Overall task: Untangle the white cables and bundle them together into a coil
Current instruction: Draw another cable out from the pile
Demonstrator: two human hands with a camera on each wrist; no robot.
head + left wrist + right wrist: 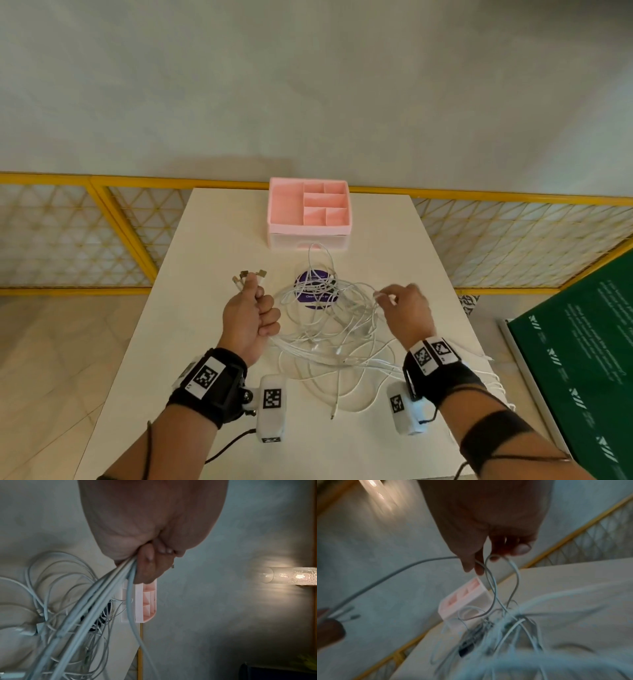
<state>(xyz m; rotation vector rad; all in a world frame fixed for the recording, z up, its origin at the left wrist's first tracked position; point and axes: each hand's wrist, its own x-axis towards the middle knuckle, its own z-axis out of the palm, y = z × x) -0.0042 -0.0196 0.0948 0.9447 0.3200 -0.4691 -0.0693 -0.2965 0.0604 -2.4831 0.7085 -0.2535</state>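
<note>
Plug ends gathered in left hand (pixel 249 314) fist; right hand (pixel 406 310) pinching strand at 3 o'clock of white cables (pixel 329 325); tangle remaining, coil not yet begun.

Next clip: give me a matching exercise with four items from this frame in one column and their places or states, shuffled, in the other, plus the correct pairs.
Column 1:
1. left hand
2. right hand
3. pink organizer box
4. purple round sticker

Column 2:
A. at the table's far edge, compartments showing nothing inside
B. pinches a cable loop lifted from the tangle
C. lies under the tangled white cables
D. grips several cables, plug ends sticking out above the fist

Pairs: 1-D, 2-B, 3-A, 4-C
</note>
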